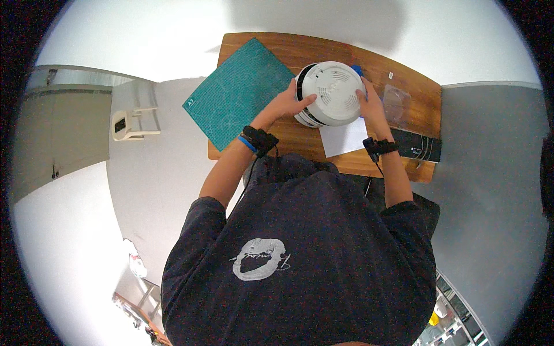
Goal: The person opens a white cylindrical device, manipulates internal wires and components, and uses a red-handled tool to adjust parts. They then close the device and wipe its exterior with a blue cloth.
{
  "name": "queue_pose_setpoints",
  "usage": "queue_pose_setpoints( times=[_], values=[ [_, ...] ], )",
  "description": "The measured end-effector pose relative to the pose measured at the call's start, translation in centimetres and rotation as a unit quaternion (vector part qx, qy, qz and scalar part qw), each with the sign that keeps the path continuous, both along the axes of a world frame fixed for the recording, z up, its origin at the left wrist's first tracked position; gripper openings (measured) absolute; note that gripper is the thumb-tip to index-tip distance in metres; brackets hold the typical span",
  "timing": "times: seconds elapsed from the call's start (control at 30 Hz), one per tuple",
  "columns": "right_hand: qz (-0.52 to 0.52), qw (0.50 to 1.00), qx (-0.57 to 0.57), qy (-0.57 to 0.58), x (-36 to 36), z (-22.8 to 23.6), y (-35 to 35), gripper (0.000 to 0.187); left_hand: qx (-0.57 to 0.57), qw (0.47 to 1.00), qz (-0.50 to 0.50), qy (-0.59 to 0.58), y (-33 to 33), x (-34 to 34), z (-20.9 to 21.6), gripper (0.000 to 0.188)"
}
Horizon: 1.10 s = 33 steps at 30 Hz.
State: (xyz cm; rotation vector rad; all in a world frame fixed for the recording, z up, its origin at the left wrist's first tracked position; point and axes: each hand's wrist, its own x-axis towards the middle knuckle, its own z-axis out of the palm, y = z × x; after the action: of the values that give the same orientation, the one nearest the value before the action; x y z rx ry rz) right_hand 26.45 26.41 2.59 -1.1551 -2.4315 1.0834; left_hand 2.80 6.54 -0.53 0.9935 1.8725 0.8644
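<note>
Between my hands is a round white plastic device (336, 95) with vent slots in its flat face and a dark band around its side. It looks like a vented housing; its exact kind I cannot make out. My left hand (291, 102) grips its left side, thumb over the rim of the face. On the opposite side, my right hand (372, 106) holds the edge, its thumb on the face as well. Most of the fingers are hidden at the sides. A white sheet of paper (344, 138) lies partly beneath the device, which tilts slightly.
A green cutting mat (238, 95) overhangs the left edge of the wooden table (242, 43). Something blue (357, 70) peeks out behind the device. To the right are a clear plastic piece (402, 104) and a black item (410, 144) with cables. A pale stool (134, 125) stands farther left.
</note>
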Motion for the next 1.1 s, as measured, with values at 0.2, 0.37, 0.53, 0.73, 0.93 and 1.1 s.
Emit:
queue_pose_setpoints(
  times=[0.2, 0.37, 0.53, 0.73, 0.93, 1.1],
  values=[
    [-0.008, 0.999, 0.030, 0.026, -0.4, 0.7, -0.7, 0.049, 0.028, 0.996, 0.024, -0.080, 0.0, -0.1, -0.1, 0.111],
    [0.005, 0.998, 0.049, -0.026, -1.0, 1.1, -0.5, 0.046, -0.008, 0.998, -0.005, -0.067, 0.1, 0.1, 3.1, 0.119],
    [0.005, 0.993, 0.094, -0.064, -1.3, 1.6, -1.2, 0.046, -0.004, 0.998, -0.013, -0.053, 0.2, -0.1, 2.4, 0.115],
    [-0.001, 0.984, 0.128, -0.120, -1.3, 1.8, -2.3, 0.048, -0.001, 1.000, -0.002, -0.029, 0.3, 0.2, 2.2, 0.102],
    [0.005, 0.978, 0.140, -0.155, -1.6, 2.6, -2.9, 0.049, 0.018, 1.000, 0.014, -0.021, 0.2, 0.2, 1.2, 0.090],
    [0.012, 0.989, 0.120, -0.091, -1.2, 0.5, -2.4, 0.054, 0.011, 0.999, 0.021, -0.032, 0.8, -0.2, -0.4, 0.079]
  ],
)
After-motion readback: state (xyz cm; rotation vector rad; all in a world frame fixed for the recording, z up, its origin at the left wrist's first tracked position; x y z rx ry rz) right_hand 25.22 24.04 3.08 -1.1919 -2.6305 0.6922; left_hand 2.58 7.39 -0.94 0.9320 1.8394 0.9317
